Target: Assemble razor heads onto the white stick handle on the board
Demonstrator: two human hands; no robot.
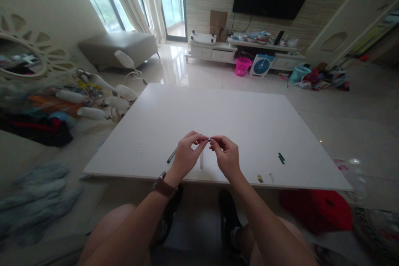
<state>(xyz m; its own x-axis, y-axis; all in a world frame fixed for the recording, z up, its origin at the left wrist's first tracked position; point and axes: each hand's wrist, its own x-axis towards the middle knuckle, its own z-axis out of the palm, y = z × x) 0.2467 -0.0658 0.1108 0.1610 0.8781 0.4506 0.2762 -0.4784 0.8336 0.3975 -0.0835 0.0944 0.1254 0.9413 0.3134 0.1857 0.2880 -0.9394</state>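
Note:
Over the front middle of the white table [237,120], my left hand [188,151] and my right hand [227,153] meet fingertip to fingertip. Both are closed in a pinch on a tiny dark piece [209,139], too small to name and mostly covered by the fingers. A dark pen-like stick [171,157] lies partly hidden behind my left hand. Between the hands, a thin pale stick [201,161] rests on the tabletop. To the right of my right hand are two short dark green sticks [281,158], a small yellow-and-dark item [260,178] and a little clear piece [271,177].
Faint clear bits [139,148] lie on the table's left side. A lamp with several white shades [116,102] stands close to the left edge. Below the right edge sits a red stool-like object [321,210]. Beyond are a bench [121,48] and a low cabinet [224,53].

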